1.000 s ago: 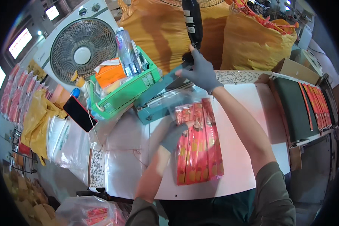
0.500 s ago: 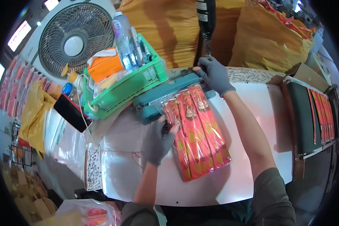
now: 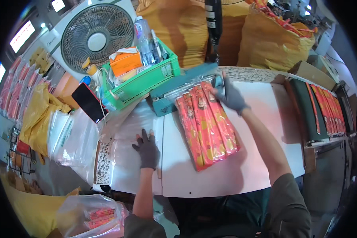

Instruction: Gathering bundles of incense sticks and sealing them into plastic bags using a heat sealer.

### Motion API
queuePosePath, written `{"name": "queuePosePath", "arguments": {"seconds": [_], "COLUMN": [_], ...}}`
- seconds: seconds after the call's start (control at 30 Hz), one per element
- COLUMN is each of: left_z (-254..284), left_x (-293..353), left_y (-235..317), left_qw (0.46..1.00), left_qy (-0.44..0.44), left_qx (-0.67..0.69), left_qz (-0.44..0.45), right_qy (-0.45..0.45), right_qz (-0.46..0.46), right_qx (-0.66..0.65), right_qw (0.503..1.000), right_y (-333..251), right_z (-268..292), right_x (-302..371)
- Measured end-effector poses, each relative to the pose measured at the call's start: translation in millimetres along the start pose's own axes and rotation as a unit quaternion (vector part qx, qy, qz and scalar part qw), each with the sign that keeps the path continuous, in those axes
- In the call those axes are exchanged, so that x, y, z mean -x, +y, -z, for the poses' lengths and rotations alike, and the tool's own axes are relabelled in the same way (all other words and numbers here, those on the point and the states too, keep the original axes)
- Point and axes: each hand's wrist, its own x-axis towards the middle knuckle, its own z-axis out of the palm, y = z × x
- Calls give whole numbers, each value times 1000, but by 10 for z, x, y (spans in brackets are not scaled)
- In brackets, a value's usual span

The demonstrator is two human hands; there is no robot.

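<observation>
A clear plastic packet of red and gold printed strips (image 3: 208, 131) lies on the white table. Its far end rests against a teal bar heat sealer (image 3: 166, 104), whose top arm is raised. Beside the packet's far right corner is my right hand (image 3: 233, 98), in a grey glove with bare fingertips. Its thumb lies at the corner, apart from the upstretched fingers. To the left, my gloved left hand (image 3: 148, 152) spreads its fingers over flat clear plastic bags (image 3: 123, 146), holding nothing.
A green basket (image 3: 146, 81) with a bottle and orange box stands behind the bags, near a phone (image 3: 89, 102) and a fan (image 3: 97, 41). More red strips (image 3: 328, 109) fill a dark-lined tray at right. Yellow sacks (image 3: 269, 43) stand beyond the table.
My left hand has left the packet and moved left onto the bags. My right hand has let go of the sealer's arm, which has risen, and come to the packet's corner. The view has shifted.
</observation>
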Motion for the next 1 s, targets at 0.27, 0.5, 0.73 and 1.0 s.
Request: {"name": "queuePosePath", "arguments": {"seconds": [0.27,0.5,0.73,1.0], "left_z": [27,79,126,406], "left_x": [-312,-771,-1530,-1326], "left_y": [-183,222,-276,106], "left_qw": [998,961,890,867], "left_qy": [-14,166,12,-14], "left_qx": [57,218,452,491], "left_qz": [12,-44,-60,-80], "right_qy": [-256,-93,78,94], "right_qz": [-280,-314,-285,-290], "right_qx": [-358,-475,-470,-403], "right_qw": [853,817,832,863], "right_y": [-537,-250,-117,-2], "right_z": [819,1281,1145,1183], "right_x": [1688,2244,2461,2522]}}
